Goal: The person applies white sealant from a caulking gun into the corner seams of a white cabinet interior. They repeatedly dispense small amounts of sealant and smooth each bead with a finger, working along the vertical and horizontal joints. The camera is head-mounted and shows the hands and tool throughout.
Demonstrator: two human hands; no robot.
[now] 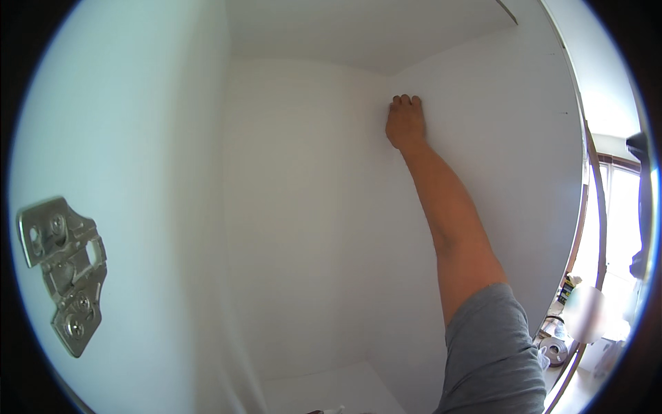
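Metal hinge sat nearest, lower left of the frame. At upper centre, 1 right hand reached up against or near the upright right panel, back panel just leftward; fingers looked bent, though I couldn't tell whether they gripped anything.

White panels, grey sleeve

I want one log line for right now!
right hand: raised by upper corner of white cabinet, grip unclear | left hand: out of view | hinge: on left panel
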